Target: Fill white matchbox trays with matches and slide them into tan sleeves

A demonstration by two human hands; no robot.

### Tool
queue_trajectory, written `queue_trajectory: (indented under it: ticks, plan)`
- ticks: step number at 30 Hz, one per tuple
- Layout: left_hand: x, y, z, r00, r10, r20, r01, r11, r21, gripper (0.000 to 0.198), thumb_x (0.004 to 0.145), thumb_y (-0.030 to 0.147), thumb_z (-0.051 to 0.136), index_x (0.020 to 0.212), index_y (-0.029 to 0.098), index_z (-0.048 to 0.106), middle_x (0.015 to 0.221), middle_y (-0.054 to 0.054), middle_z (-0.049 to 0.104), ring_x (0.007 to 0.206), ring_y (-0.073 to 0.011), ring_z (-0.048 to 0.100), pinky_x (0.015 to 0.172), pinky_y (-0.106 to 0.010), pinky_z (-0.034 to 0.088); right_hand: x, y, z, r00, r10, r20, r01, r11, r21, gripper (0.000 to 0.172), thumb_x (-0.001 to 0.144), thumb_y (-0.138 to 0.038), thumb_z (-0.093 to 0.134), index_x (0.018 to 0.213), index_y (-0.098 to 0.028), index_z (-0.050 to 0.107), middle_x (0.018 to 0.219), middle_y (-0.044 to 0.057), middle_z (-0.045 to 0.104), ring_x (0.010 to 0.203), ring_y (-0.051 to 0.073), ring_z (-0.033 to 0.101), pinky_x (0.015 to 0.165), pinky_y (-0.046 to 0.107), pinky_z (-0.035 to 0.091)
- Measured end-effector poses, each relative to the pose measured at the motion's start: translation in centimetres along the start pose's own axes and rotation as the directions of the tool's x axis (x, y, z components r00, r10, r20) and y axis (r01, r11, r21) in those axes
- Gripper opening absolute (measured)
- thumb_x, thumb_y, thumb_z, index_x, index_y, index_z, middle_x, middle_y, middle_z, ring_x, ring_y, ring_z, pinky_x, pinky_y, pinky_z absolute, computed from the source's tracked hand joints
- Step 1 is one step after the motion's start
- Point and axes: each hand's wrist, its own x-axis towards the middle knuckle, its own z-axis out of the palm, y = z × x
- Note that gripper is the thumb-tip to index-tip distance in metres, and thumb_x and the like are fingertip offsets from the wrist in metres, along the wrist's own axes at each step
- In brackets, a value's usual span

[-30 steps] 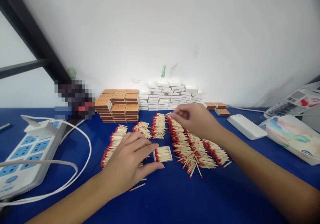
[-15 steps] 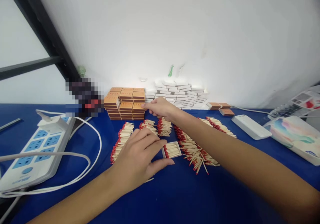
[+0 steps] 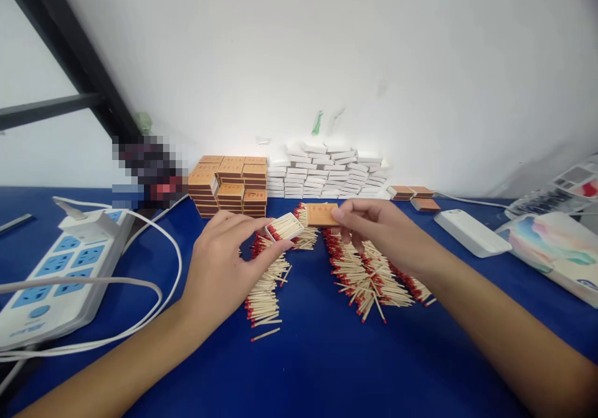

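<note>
Between thumb and fingers, my left hand (image 3: pixel 228 259) grips a white matchbox tray (image 3: pixel 286 231) filled with red-tipped matches, lifted and tilted over the table. My right hand (image 3: pixel 374 222) pinches an orange matchbox sleeve (image 3: pixel 321 214) by its right end, flat side up. The sleeve is just right of the tray, with a small gap between them. Loose matches lie beneath both hands, in a left heap (image 3: pixel 264 296) and a larger right heap (image 3: pixel 369 275). One single match (image 3: pixel 265 335) lies apart near the front.
Against the wall stand stacked orange matchboxes (image 3: pixel 231 184) and a pile of white trays (image 3: pixel 322 172). Several matchboxes (image 3: pixel 411 192) sit farther right, by a white block-shaped device (image 3: pixel 471 233) and a colourful pack (image 3: pixel 555 250). A power strip (image 3: pixel 60 268) with looping white cables is at left.
My left hand has picked up the filled tray from the table. My right hand has come away from the orange stack, toward me and rightward, with a sleeve in its fingers.
</note>
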Motion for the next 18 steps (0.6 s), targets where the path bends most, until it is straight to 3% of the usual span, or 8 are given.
queue_trajectory:
  ticks: [5, 11, 18]
  plan:
    - [-0.2, -0.2, 0.3, 0.998, 0.05, 0.03, -0.049, 0.999, -0.02, 0.035, 0.092, 0.044, 0.084, 0.112, 0.017, 0.08, 0.095, -0.003, 0.08, 0.088, -0.0198, 0.066, 0.082, -0.036, 0.055, -2.1, 0.9, 1.2, 0.998, 0.032, 0.056, -0.039, 0.991, 0.124, 0.055, 0.089, -0.075, 0.074, 0.081, -0.021, 0.069, 0.074, 0.001, 0.068, 0.058, 0.011, 0.056, 0.052, 0.025, 0.042]
    - [-0.3, -0.1, 0.4, 0.996, 0.04, 0.086, -0.036, 0.998, -0.05, 0.033, 0.093, 0.044, 0.083, 0.116, 0.022, 0.078, 0.101, -0.002, 0.081, 0.092, -0.019, 0.067, 0.086, -0.036, 0.055, -2.1, 1.6, 1.2, 0.996, 0.057, 0.07, -0.067, 0.985, 0.158, 0.055, 0.09, -0.074, 0.073, 0.083, -0.02, 0.069, 0.076, 0.003, 0.071, 0.059, 0.01, 0.055, 0.052, 0.023, 0.041]
    - [-0.4, 0.1, 0.5, 0.988, 0.079, 0.131, -0.065, 0.992, -0.107, 0.035, 0.091, 0.043, 0.084, 0.114, 0.018, 0.078, 0.1, -0.004, 0.079, 0.092, -0.0187, 0.067, 0.088, -0.035, 0.056, -2.0, 2.2, 1.3, 0.994, 0.012, 0.108, -0.032, 0.981, 0.191, 0.05, 0.092, -0.069, 0.075, 0.085, -0.019, 0.071, 0.076, 0.001, 0.069, 0.062, 0.01, 0.056, 0.056, 0.022, 0.044]
